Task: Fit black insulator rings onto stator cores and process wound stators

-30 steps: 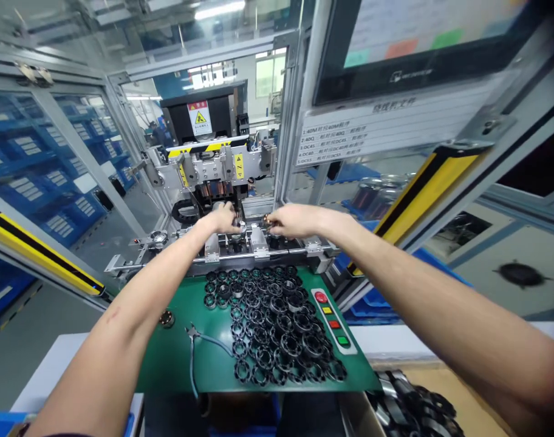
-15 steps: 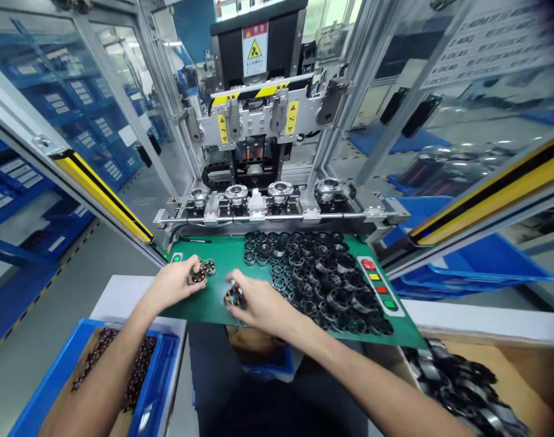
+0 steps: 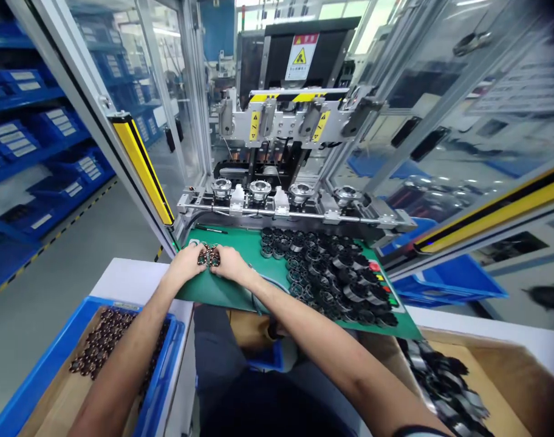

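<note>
My left hand is closed on a small copper-wound stator at the left end of the green mat. Right beside it, my right hand grips another stator. The two parts sit side by side, with more copper windings showing just behind them. My fingers cover much of both stators. Rows of black and silver ring housings stand on the mat to the right of my hands.
A pen lies behind my hands. Beyond the mat, a machine rail carries several silver fixtures. A blue bin of stators is at left, a cardboard box of black and silver parts at right. A cable runs under my right forearm.
My right hand has moved left with its stator, up beside my left hand. The head view has shifted, so the machine appears further right.
</note>
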The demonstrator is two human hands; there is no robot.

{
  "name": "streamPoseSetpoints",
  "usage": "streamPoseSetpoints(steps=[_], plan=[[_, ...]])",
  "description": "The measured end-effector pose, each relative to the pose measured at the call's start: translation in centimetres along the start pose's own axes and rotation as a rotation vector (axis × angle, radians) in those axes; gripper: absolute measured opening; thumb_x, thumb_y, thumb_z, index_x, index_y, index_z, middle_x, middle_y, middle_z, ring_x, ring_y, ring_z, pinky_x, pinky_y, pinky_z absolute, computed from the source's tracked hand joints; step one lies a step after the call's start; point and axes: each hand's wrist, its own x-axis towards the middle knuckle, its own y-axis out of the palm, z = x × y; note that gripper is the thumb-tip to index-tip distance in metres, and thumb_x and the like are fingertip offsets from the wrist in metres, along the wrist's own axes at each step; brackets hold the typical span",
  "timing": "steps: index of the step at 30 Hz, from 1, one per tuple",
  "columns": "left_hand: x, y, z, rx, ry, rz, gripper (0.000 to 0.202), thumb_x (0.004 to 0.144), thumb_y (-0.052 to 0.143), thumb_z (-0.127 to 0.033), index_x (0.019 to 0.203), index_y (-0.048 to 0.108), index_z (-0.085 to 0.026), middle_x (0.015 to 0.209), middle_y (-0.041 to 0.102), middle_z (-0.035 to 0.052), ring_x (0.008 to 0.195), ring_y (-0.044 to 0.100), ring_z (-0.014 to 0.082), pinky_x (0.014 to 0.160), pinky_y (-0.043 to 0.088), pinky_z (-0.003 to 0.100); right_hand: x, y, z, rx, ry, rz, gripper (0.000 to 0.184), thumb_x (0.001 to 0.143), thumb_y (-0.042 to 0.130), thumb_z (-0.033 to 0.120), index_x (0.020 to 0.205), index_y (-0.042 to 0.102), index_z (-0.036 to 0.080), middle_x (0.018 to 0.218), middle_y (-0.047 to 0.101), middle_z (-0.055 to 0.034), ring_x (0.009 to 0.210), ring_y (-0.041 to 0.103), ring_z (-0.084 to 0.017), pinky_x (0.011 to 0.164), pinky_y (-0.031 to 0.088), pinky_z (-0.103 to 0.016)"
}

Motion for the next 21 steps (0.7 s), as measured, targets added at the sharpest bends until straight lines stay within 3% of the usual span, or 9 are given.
streamPoseSetpoints(steps=[5, 7, 9, 11, 13, 16, 18, 21], plan=[[-2.2, -2.3, 1.3, 0.018, -0.045, -0.04, 0.059, 0.104, 0.091, -0.036, 0.158, 0.072, -0.022, 0.151, 0.074, 0.0147, 0.122, 0.079, 0.0308, 0.11, 0.068, 0.05, -0.2, 0.4, 0.9, 0.147, 0.001, -0.064, 0.051, 0.116, 0.085, 0.043, 0.16, 0.073, 0.02, 0.161, 0.074, -0.0148, 0.139, 0.078, -0.033, 0.117, 0.07, -0.058], [-3.6, -3.0, 0.4, -0.002, -0.071, -0.101, 0.064, 0.103, 0.087, -0.034, 0.163, 0.067, -0.023, 0.152, 0.072, 0.0162, 0.123, 0.08, 0.0336, 0.107, 0.066, 0.048, -2.5, 0.1, -0.4, 0.229, -0.015, -0.112, 0.059, 0.113, 0.087, 0.039, 0.167, 0.068, 0.022, 0.166, 0.071, -0.0157, 0.143, 0.076, -0.035, 0.122, 0.068, -0.061], [-5.0, -2.6, -1.7, -0.045, -0.08, -0.162, 0.046, 0.111, 0.077, -0.039, 0.154, 0.07, -0.024, 0.143, 0.076, 0.0144, 0.122, 0.08, 0.0338, 0.103, 0.064, 0.046, -6.2, 0.0, -2.3, 0.33, -0.046, -0.142, 0.063, 0.11, 0.09, 0.033, 0.168, 0.068, 0.023, 0.163, 0.074, -0.0142, 0.137, 0.079, -0.031, 0.123, 0.066, -0.054], [-6.1, -0.9, -5.0, -0.11, -0.058, -0.169, 0.025, 0.118, 0.067, -0.046, 0.133, 0.074, -0.027, 0.122, 0.081, 0.0084, 0.112, 0.082, 0.0298, 0.096, 0.063, 0.041, -11.0, 0.3, -4.5, 0.448, -0.076, -0.142, 0.052, 0.109, 0.089, 0.032, 0.158, 0.075, 0.025, 0.145, 0.083, -0.0091, 0.119, 0.084, -0.023, 0.114, 0.068, -0.04], [-6.6, 2.0, -9.2, -0.171, -0.032, -0.134, 0.028, 0.117, 0.071, -0.056, 0.124, 0.075, -0.03, 0.112, 0.083, 0.0042, 0.1, 0.083, 0.0273, 0.086, 0.061, 0.038, -16.2, 1.3, -6.6, 0.56, -0.08, -0.135, 0.033, 0.111, 0.085, 0.036, 0.142, 0.084, 0.027, 0.121, 0.089, -0.004, 0.101, 0.085, -0.02, 0.098, 0.07, -0.033], [-6.2, 6.5, -14.6, -0.207, -0.064, -0.124, 0.041, 0.11, 0.08, -0.06, 0.14, 0.077, -0.031, 0.133, 0.085, 0.0088, 0.102, 0.085, 0.0316, 0.079, 0.058, 0.04, -23.5, 3.9, -9.6, 0.665, -0.012, -0.161, 0.023, 0.11, 0.081, 0.041, 0.127, 0.088, 0.027, 0.102, 0.089, -0.0026, 0.089, 0.084, -0.022, 0.088, 0.071, -0.034], [-5.8, 8.2, -15.9, -0.211, -0.106, -0.129, 0.035, 0.113, 0.075, -0.05, 0.142, 0.081, -0.031, 0.134, 0.084, 0.0102, 0.104, 0.086, 0.0327, 0.08, 0.058, 0.04, -27.5, 5.8, -11.5, 0.701, 0.06, -0.196, 0.022, 0.109, 0.078, 0.043, 0.123, 0.089, 0.029, 0.101, 0.089, -0.0042, 0.089, 0.086, -0.024, 0.088, 0.072, -0.038], [-6.9, 8.3, -14.2, -0.204, -0.142, -0.135, 0.029, 0.118, 0.065, -0.039, 0.134, 0.087, -0.033, 0.125, 0.087, 0.0077, 0.106, 0.086, 0.0309, 0.083, 0.058, 0.04, -31.7, 8.2, -14.2, 0.737, 0.171, -0.233, 0.026, 0.111, 0.073, 0.051, 0.122, 0.088, 0.032, 0.101, 0.09, -0.0068, 0.087, 0.088, -0.028, 0.083, 0.075, -0.041]])
